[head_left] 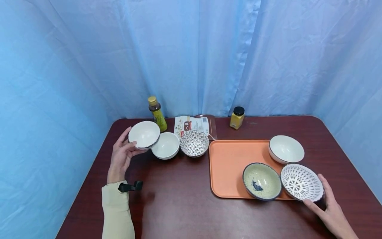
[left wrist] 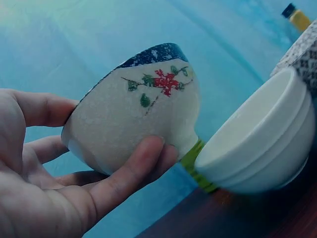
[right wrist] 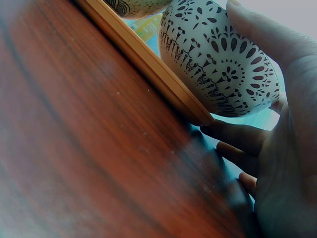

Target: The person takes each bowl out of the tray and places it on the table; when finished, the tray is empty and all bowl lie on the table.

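My left hand (head_left: 120, 159) grips a white bowl (head_left: 144, 133) above the table's left side. In the left wrist view this bowl (left wrist: 131, 111) is tilted, with a red flower, green leaves and a dark blue rim band on its outside. My right hand (head_left: 332, 209) holds a white bowl with a dark leaf-like pattern (head_left: 302, 182) at the near right corner of the orange tray (head_left: 226, 169). Seen from the right wrist, the thumb lies against the patterned bowl (right wrist: 218, 64) near its rim, with fingers round the far side, partly hidden.
On the tray stand a speckled greenish bowl (head_left: 262, 182) and a plain white bowl (head_left: 286, 149). A ribbed white bowl (head_left: 165, 146) and a small-patterned bowl (head_left: 194, 143) stand left of it. Behind are a yellow-capped bottle (head_left: 158, 114), a printed packet (head_left: 191, 124) and a black-lidded jar (head_left: 237, 118).
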A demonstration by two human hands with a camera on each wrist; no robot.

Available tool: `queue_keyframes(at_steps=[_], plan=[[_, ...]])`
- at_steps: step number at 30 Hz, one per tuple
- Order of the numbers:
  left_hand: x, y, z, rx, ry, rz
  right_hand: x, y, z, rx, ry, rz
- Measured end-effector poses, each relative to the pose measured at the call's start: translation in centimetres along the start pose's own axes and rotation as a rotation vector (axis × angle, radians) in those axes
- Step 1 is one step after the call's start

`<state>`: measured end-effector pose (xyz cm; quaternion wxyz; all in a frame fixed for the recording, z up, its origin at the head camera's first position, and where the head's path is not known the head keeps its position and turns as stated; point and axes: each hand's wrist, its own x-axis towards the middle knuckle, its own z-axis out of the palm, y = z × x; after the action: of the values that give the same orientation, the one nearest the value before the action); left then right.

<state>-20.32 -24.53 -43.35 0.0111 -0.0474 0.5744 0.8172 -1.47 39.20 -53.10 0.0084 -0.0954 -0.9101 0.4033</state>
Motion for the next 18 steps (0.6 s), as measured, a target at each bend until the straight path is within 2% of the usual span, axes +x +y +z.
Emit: queue_keyframes(at_steps=[8,18], plan=[[0.2,-0.4,-2.8,-0.021,0.034,-0.034,0.0,0.1,-0.1,0.003,-0.006,0.014],[0.4,-1.6,-5.6,-0.033,0.027,-0.102,0.3,0.0,0.0,-0.008,-0.017,0.041]])
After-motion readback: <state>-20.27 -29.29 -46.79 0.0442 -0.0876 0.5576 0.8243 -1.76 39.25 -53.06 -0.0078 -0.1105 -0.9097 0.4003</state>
